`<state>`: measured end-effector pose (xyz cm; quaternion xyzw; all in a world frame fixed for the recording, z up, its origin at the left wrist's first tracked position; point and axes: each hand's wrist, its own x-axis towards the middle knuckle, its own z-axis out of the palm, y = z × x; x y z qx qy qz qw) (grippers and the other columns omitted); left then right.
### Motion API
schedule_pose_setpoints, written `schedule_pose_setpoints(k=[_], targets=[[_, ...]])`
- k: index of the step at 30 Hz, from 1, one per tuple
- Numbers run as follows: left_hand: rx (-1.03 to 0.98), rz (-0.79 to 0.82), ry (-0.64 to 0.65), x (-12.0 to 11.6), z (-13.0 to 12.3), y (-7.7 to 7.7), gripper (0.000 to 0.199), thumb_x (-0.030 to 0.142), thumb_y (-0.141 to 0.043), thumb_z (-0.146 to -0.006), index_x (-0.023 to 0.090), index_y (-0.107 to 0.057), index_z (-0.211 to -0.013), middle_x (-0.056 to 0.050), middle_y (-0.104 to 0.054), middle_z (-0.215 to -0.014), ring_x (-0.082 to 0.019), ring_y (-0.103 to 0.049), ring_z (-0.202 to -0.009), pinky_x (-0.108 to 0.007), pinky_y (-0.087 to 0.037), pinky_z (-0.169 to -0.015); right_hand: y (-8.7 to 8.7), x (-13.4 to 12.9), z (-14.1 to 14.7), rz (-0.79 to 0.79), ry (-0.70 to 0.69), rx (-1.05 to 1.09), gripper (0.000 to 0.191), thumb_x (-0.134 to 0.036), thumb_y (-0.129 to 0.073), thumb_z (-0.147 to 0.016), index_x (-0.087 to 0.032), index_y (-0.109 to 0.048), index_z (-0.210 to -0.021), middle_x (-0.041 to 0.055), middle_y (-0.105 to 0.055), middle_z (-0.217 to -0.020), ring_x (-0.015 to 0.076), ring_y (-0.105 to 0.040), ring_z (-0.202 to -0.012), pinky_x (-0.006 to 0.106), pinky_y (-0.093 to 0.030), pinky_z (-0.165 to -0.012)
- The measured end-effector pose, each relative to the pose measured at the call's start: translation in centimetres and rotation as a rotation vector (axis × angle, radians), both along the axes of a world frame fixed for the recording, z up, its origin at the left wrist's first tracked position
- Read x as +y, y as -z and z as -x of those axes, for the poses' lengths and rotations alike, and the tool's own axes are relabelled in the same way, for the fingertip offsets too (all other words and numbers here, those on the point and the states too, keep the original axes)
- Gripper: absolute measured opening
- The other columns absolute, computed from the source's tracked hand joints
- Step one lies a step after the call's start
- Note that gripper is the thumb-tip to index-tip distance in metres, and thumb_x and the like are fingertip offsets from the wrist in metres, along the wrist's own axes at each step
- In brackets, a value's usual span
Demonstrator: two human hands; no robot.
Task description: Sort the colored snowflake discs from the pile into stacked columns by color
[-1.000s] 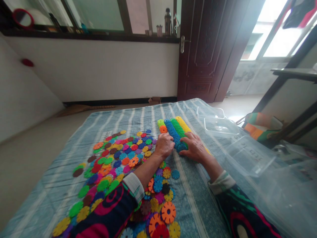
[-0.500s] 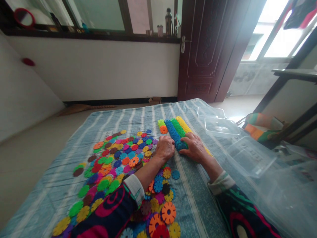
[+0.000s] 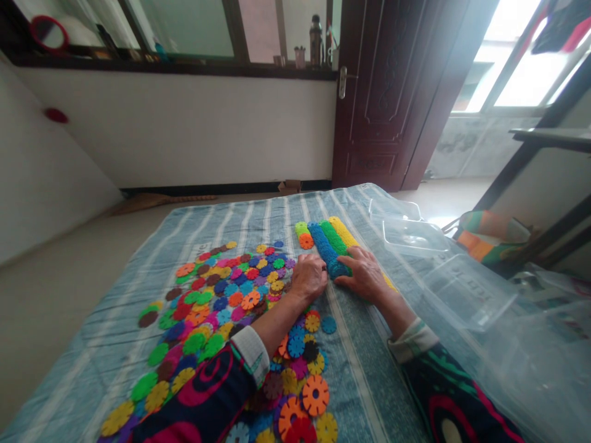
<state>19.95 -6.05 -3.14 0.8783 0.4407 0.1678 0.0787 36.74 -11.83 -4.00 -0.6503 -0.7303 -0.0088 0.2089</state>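
Observation:
Stacked notched plastic discs lie on their sides in long rows: a blue row (image 3: 326, 249), a green row (image 3: 333, 237) and a yellow row (image 3: 344, 232). My right hand (image 3: 367, 275) rests over the near end of the rows, its thumb and fingers around the blue one. Just left of that end is my left hand (image 3: 309, 275), fingers curled closed; whatever they hold is hidden. A short green and orange stack (image 3: 305, 240) sits beside the blue row's far end. Loose discs in many colours, such as an orange disc (image 3: 315, 395), spread under and around my left forearm.
Clear plastic boxes (image 3: 468, 292) and a clear lid (image 3: 414, 237) lie at the right side of the striped cloth (image 3: 221, 224). Beyond the cloth's far edge are a dark red door (image 3: 373, 123) and a white wall. A shelf (image 3: 554, 138) stands at the right.
Both hands stay at the near end of the blue row, with only slight finger movement. The whole view has shifted a few pixels.

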Motion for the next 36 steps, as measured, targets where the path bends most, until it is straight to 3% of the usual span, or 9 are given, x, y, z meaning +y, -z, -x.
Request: schedule_pose_setpoints(k=[18,26,31,36], targets=[[0.070,-0.035,-0.007,-1.6,-0.3,-0.5,0.022,0.021,-0.050,-0.083,0.018,-0.071,-0.076,-0.009,-0.064,-0.094,-0.024,-0.053,-0.104,-0.037,-0.044,-0.091,-0.1,-0.5,0.0,-0.054,-0.041,-0.097,0.044,-0.042,-0.073,-0.079,-0.026,-0.066,-0.119,0.0116,-0.060,-0.118,0.0325,-0.048,-0.119,0.045,-0.040,-0.097],[0.087,-0.037,0.019,-2.1,-0.4,-0.8,0.020,0.019,-0.051,-0.081,0.017,-0.071,-0.077,-0.011,-0.064,-0.094,-0.026,-0.053,-0.106,-0.039,-0.045,-0.091,0.0,-0.7,-0.1,-0.030,-0.038,-0.157,0.049,-0.045,-0.069,-0.082,-0.025,-0.062,-0.127,0.0145,-0.057,-0.128,0.0353,-0.043,-0.128,0.048,-0.037,-0.101],[0.036,-0.046,0.038,-2.2,0.8,-1.4,0.016,0.018,-0.055,-0.078,0.017,-0.070,-0.071,-0.010,-0.064,-0.089,-0.026,-0.056,-0.103,-0.039,-0.046,-0.092,0.1,-1.0,0.1,-0.014,-0.027,-0.239,0.050,-0.043,-0.063,-0.088,-0.023,-0.056,-0.133,0.0173,-0.051,-0.138,0.0367,-0.040,-0.132,0.051,-0.033,-0.104],[-0.054,-0.112,0.045,-2.9,4.0,-1.9,0.013,0.016,-0.059,-0.075,0.019,-0.066,-0.064,-0.008,-0.065,-0.087,-0.025,-0.057,-0.101,-0.039,-0.046,-0.095,0.4,-1.4,0.0,-0.026,-0.040,-0.292,0.048,-0.040,-0.059,-0.090,-0.023,-0.056,-0.135,0.0168,-0.052,-0.137,0.0362,-0.041,-0.132,0.049,-0.035,-0.104]])
